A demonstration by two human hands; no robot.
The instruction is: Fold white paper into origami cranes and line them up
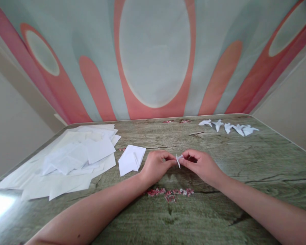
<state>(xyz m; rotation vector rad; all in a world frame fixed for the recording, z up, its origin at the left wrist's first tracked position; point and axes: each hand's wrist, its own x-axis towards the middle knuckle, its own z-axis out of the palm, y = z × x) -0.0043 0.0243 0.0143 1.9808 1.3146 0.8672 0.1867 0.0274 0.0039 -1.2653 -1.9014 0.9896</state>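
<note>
Between my two hands, a little above the wood-patterned table (209, 211), is a small folded piece of white paper (178, 160) with thin pointed parts. My left hand (157, 166) pinches it from the left with thumb and fingertips. From the right, my right hand (200, 165) pinches it the same way. Parts of the paper are hidden behind the fingertips. Just left of my left hand lies a small stack of white paper squares (131, 159). Several folded white paper birds (228, 128) stand in a row at the far right.
A large loose pile of white paper sheets (73, 160) covers the table's left side. Behind the table hangs a backdrop (154, 51) with pink and pale green shapes. Pink flower pictures (169, 193) mark the tabletop in front of my hands.
</note>
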